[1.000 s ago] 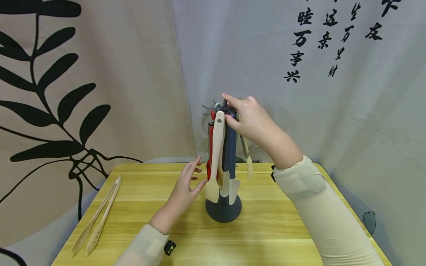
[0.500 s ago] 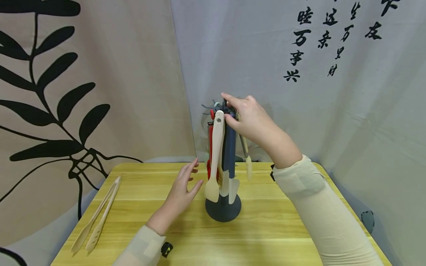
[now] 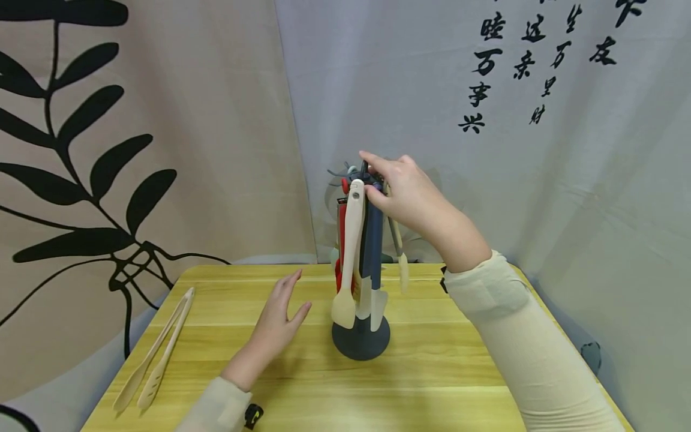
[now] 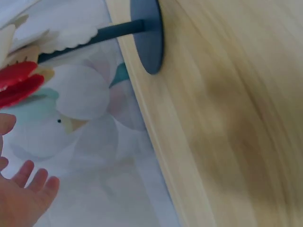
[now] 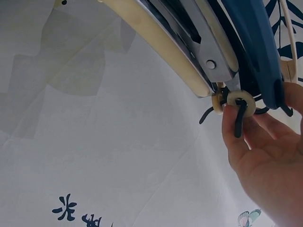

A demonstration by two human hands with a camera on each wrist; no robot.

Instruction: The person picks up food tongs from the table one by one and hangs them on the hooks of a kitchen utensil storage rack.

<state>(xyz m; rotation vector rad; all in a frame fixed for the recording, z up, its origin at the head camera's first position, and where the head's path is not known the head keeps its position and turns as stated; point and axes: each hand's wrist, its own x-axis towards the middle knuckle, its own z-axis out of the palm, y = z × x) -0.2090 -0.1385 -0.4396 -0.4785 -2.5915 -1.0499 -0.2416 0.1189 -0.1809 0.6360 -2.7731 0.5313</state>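
Observation:
A dark utensil stand (image 3: 360,341) with a round base stands upright on the table, several kitchen tools hanging from its hooks. Cream spatula (image 3: 349,258) hangs at its front, a blue-handled tool (image 3: 375,240) just right of it, and red tools (image 4: 19,84) on its left. At the stand's top my right hand (image 3: 405,192) grips around the hooks; in the right wrist view its fingers lie beside a hook (image 5: 240,116) and the blue handle. My left hand (image 3: 272,321) is left of the stand, apart from it, fingers extended and holding nothing.
Cream tongs (image 3: 153,351) lie at the left of the wooden table (image 3: 432,372). Behind the table hangs a cloth backdrop (image 3: 216,138) with leaf prints and dark characters. The table's far edge runs just behind the stand.
My left hand has moved left and down, away from the stand and the cream spatula. The right hand has stayed at the stand's top.

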